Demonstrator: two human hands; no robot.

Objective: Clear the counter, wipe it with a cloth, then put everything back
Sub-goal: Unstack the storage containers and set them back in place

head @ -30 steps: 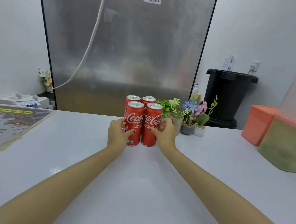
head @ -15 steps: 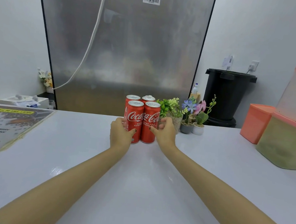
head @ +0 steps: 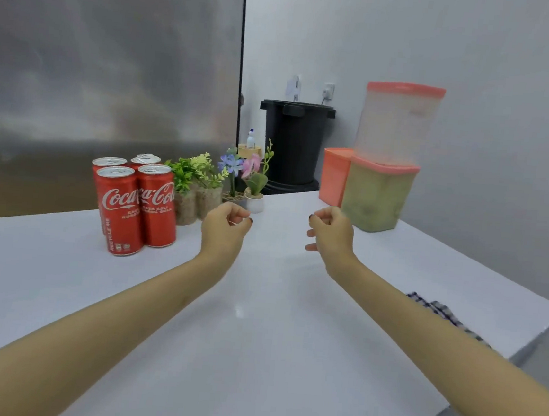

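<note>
Several red Coca-Cola cans (head: pixel 136 204) stand together on the white counter (head: pixel 255 323) at the back left. Small potted plants (head: pixel 198 183) and flower pots (head: pixel 252 185) sit just right of them. My left hand (head: pixel 224 229) hovers over the counter right of the cans, fingers loosely curled, holding nothing. My right hand (head: pixel 330 236) hovers further right, also loosely curled and empty, short of the stacked containers (head: pixel 385 158). A checked cloth (head: pixel 447 316) lies near the counter's right edge, partly hidden by my right forearm.
An orange box (head: pixel 335 175) stands behind the containers at the back right. Beyond the counter are a black bin (head: pixel 295 139) and a large steel fridge (head: pixel 110 58). The counter's right edge drops off near the cloth.
Both hands let go of the cans and moved right. My view swung right, bringing the containers and cloth into sight.
</note>
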